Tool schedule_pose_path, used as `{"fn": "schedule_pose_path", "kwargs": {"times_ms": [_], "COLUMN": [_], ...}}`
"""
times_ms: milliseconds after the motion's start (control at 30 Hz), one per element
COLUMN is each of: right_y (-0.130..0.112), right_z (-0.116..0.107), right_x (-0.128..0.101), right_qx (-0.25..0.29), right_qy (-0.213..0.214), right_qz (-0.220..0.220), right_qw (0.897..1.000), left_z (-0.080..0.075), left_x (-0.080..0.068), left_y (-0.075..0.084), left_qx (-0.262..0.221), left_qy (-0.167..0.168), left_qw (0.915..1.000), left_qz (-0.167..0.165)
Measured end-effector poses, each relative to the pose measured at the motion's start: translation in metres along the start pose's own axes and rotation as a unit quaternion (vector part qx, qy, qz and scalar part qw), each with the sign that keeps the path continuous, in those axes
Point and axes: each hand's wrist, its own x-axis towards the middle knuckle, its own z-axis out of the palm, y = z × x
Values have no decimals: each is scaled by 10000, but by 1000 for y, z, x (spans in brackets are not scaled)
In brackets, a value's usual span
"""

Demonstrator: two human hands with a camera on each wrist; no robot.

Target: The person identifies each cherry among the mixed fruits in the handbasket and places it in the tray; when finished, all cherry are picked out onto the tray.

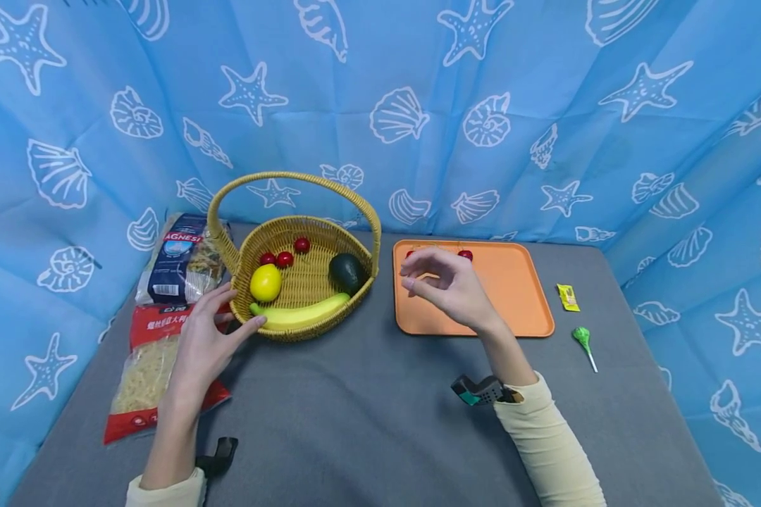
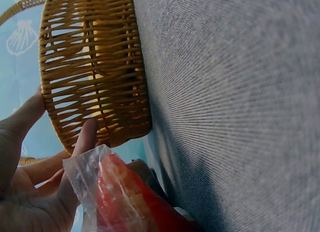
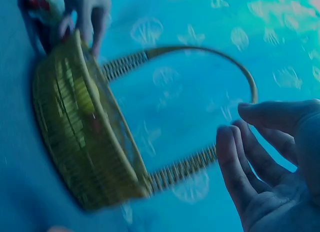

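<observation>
A wicker basket (image 1: 304,332) with a tall handle stands on the grey table (image 1: 368,422). It holds a lemon (image 1: 265,282), a banana (image 1: 301,312), an avocado (image 1: 347,272) and three cherry tomatoes (image 1: 285,258). My left hand (image 1: 215,331) touches the basket's front-left wall with straight fingers; the left wrist view shows those fingers (image 2: 85,139) against the weave of the basket (image 2: 95,66). My right hand (image 1: 444,282) hovers over the orange tray (image 1: 514,303), fingers loosely curled and holding nothing. In the right wrist view the right hand (image 3: 270,162) is bare. A cherry tomato (image 1: 465,255) lies at the tray's far edge; another is mostly hidden behind my fingers.
Two pasta bags lie left of the basket: a blue one (image 1: 180,260) and a red one (image 1: 152,359) under my left wrist. Right of the tray lie a yellow sweet packet (image 1: 568,296) and a green lollipop (image 1: 583,341). A blue shell-print curtain (image 1: 418,105) walls in three sides.
</observation>
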Motion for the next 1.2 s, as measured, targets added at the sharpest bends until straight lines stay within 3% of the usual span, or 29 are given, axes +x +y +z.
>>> {"fn": "schedule_pose_path", "kwargs": {"times_ms": [200, 400, 767, 967, 1200], "right_y": [-8, -1, 30, 50, 65], "right_z": [40, 78, 133, 154, 175], "right_x": [17, 54, 125, 143, 151], "right_qx": [91, 32, -697, -892, -1125], "right_qy": [-730, -1071, -1341, -1206, -1152], "right_qz": [-34, 60, 951, 1767, 2201], "right_qw": [9973, 9942, 9839, 9728, 9621], "left_z": [0, 0, -1, 0, -1], "left_x": [0, 1, 0, 0, 0], "left_y": [-1, -2, -2, -1, 1], "left_qx": [-24, -28, -77, -41, -5], "left_qy": [-10, 0, -28, -28, -24], "left_qw": [10000, 10000, 9999, 10000, 10000], "left_qz": [-9, 10, 74, 40, -23]}}
